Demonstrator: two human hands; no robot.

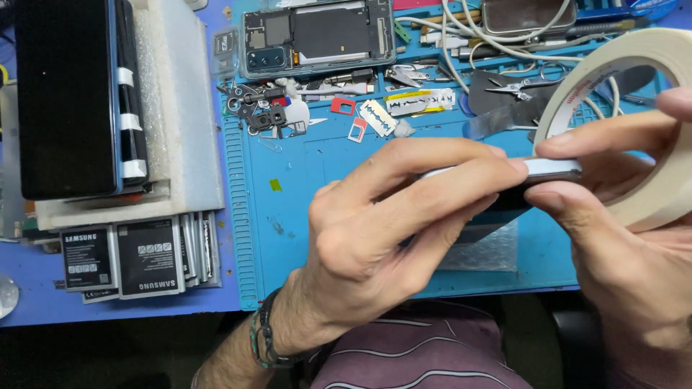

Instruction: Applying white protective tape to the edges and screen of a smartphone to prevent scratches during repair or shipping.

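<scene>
Both hands fill the foreground: the left hand (389, 216) wraps over a slim silver-edged phone (549, 169), fingers pressed along its top, while the right hand (620, 238) pinches its far end and carries a roll of masking tape (649, 108) looped around the fingers. Held edge-on above the blue mat (303, 216) on the counter, the phone could slip if either pinch loosens, and the dangling roll could nudge the razor blade (378, 117) and small parts behind.
</scene>
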